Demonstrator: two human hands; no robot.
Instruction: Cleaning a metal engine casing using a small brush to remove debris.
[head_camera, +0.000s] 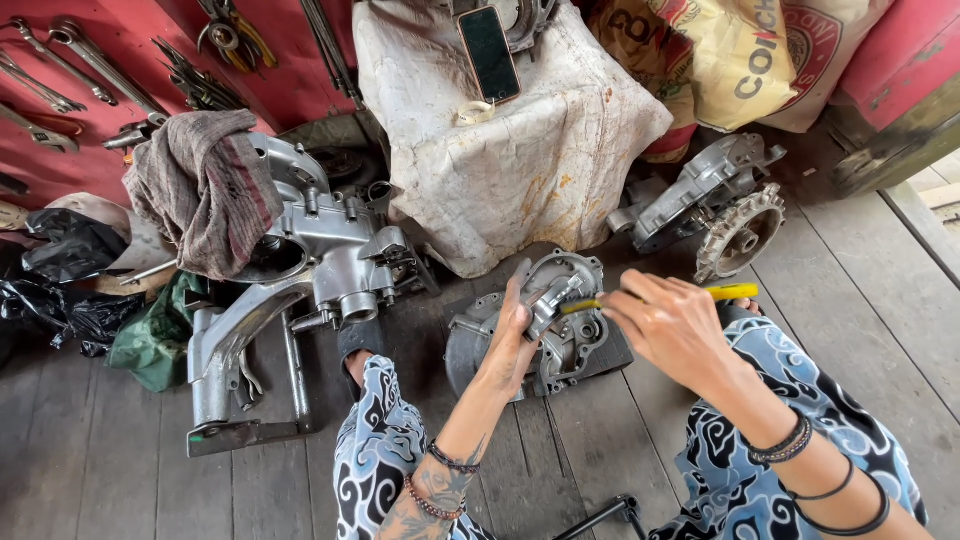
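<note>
On the grey wooden plank floor, between the person's knees in blue-and-white patterned trousers, lay a round grey cast-metal engine cover, a little right of centre in the view. The left hand rested on its rim at about nine o'clock, fingers curled round a small silver metal fitting and pinning it against the casting. The right hand, at three o'clock from the cover, was closed round a yellow-handled screwdriver whose shaft pointed left into the fitting; its tip was hidden.

To do this well, I judged, the driver should sit square in the fastener and be pressed in line with it, while the left hand kept the fitting from twisting.

At ten o'clock stood a large silver aluminium crankcase with a striped brown rag draped over it. At twelve o'clock a dark smartphone lay on a stained white sack. At two o'clock sat another grey engine casing with a toothed ring. Steel spanners hung on the red wall at far ten o'clock.
</note>
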